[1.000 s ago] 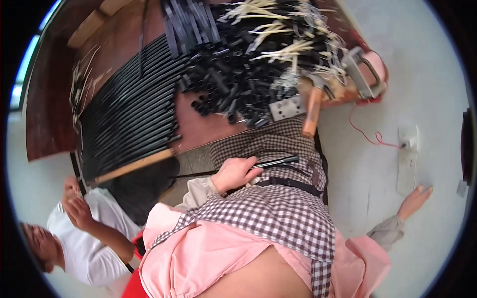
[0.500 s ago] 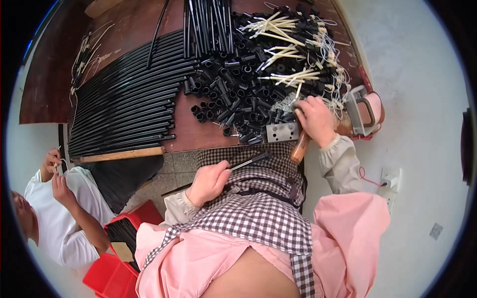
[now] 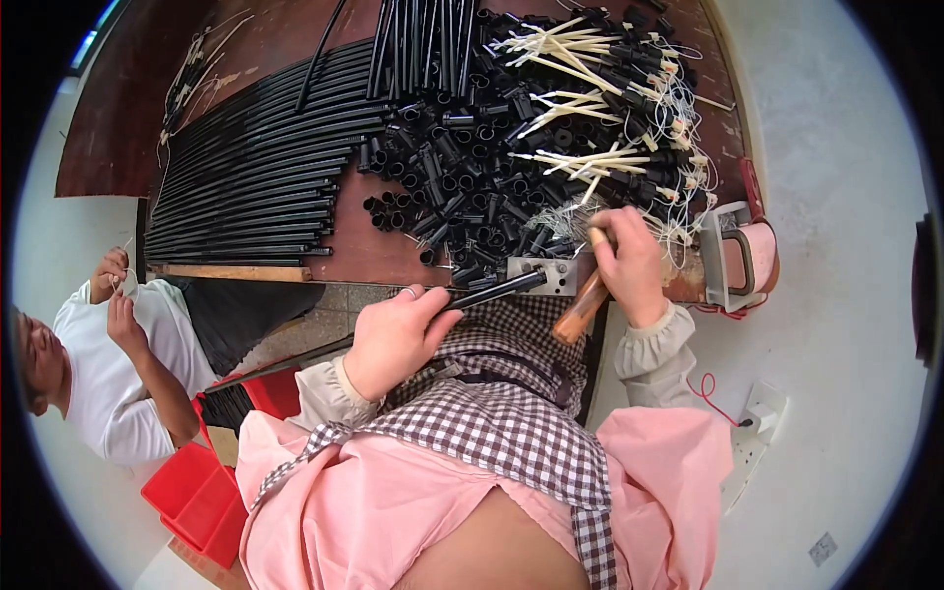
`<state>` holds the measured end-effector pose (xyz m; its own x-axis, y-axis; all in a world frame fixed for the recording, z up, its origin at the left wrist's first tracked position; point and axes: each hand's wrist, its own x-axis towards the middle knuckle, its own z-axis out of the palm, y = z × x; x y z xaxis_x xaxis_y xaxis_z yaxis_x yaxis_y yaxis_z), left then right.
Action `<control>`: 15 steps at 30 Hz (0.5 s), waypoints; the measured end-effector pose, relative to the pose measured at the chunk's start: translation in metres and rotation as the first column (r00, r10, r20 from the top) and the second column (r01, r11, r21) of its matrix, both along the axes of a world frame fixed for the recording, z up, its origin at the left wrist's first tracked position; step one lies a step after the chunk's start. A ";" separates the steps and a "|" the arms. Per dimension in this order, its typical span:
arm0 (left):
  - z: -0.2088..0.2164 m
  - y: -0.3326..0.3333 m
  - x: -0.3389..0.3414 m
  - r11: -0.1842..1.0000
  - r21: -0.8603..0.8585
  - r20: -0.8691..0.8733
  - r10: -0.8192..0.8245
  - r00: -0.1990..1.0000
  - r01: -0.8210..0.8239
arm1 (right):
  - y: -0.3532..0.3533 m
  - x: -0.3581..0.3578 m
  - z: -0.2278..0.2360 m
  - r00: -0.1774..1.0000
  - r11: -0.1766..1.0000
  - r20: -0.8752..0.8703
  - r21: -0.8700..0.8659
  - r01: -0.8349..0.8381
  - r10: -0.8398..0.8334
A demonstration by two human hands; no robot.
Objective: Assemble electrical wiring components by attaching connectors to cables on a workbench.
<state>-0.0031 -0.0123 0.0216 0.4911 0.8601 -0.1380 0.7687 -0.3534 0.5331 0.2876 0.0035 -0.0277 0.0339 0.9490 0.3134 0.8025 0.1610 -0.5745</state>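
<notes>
My left hand (image 3: 393, 334) is closed around a long black tube (image 3: 501, 289). The tube's right end lies over a metal block with holes (image 3: 558, 279) at the table's front edge, partly covering it; I cannot tell whether they touch. The tube's other end runs back past my wrist to the left. Beside a pile of small silver pins (image 3: 570, 222), my right hand (image 3: 634, 265) has its thumb and fingers pinched together. What they hold, if anything, is too small to make out. Under its fingers a wooden handle (image 3: 582, 311) sticks out over the edge.
Rows of black tubes (image 3: 265, 177) cover the table's left, with loose black fittings (image 3: 472, 177) in the middle. Cream sticks (image 3: 570, 49) and white wires lie at the right, near a clear container (image 3: 726, 258). A co-worker (image 3: 128, 344) sits left, by red bins (image 3: 197, 497).
My left hand has brought the tube's end up to the metal block. My right hand has drawn back slightly from the pins. The whole view has shifted a little.
</notes>
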 end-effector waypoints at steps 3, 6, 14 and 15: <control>-0.011 0.007 0.014 0.999 -0.025 0.005 -0.048 0.999 0.048 | -0.011 0.007 0.011 0.995 0.971 -0.085 -0.227 -0.077 0.059; -0.015 0.011 0.021 0.996 -0.037 0.013 -0.081 0.997 0.082 | -0.003 0.015 0.009 0.982 0.945 -0.189 -0.322 -0.062 0.001; -0.009 -0.003 0.038 0.998 0.049 -0.061 -0.043 0.997 0.046 | -0.029 -0.013 0.003 0.629 0.935 -0.775 -0.263 -0.239 -0.057; -0.007 -0.003 0.038 0.999 0.032 -0.076 -0.036 0.996 0.039 | -0.031 -0.017 0.000 0.707 0.949 -0.707 -0.204 -0.242 0.028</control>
